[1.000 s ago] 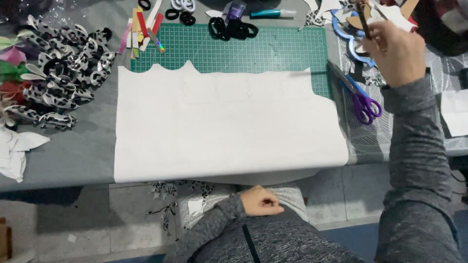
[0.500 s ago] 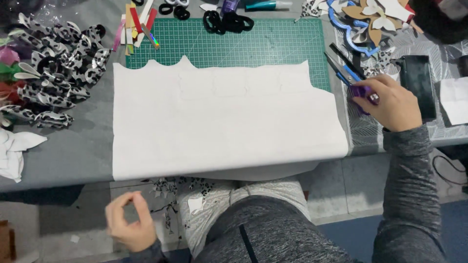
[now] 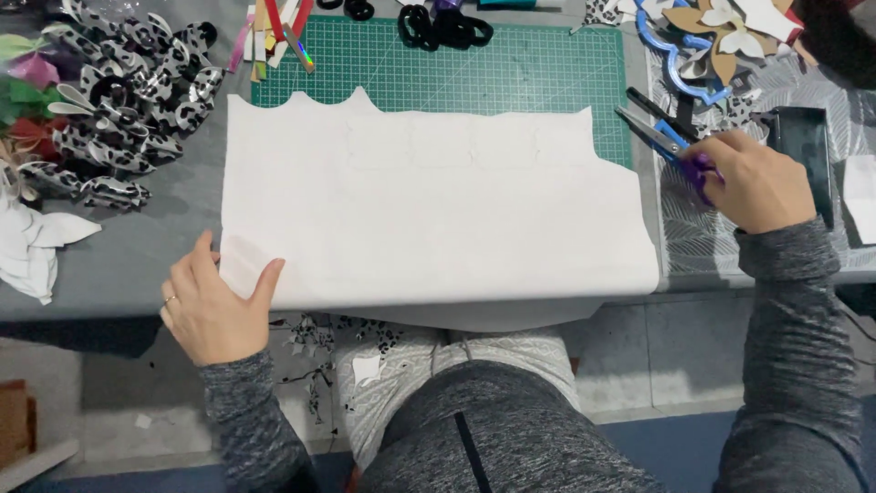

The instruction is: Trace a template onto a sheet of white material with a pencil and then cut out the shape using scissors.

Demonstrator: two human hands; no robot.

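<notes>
Now I see my left hand (image 3: 212,309) at the near left corner of the large white sheet of thin material (image 3: 429,215) with a wavy cut upper edge. This hand is mostly open: the thumb lies on top of the sheet and the fingers are at its left border, so it pinches the corner only lightly. The sheet lies flat across the grey table (image 3: 137,256), its far part covers the green cutting mat with a white grid (image 3: 474,68), and its near edge hangs a little over the table border above my lap.

My right hand (image 3: 753,183) is on the right side of the table, just beside the right edge of the sheet. It is closed around the purple handle of the scissors with blue and black blades (image 3: 662,137). The blades point to the far left and they lie close to the right corner of the mat; I cannot tell if they touch the sheet.

At the far left there is a pile of leopard-print fabric petals (image 3: 119,110), and white petal shapes (image 3: 36,246) are near it. Some black hair ties (image 3: 443,27) rest on the far edge of the mat. A black rectangular device (image 3: 803,146) lies just behind my right hand.
</notes>
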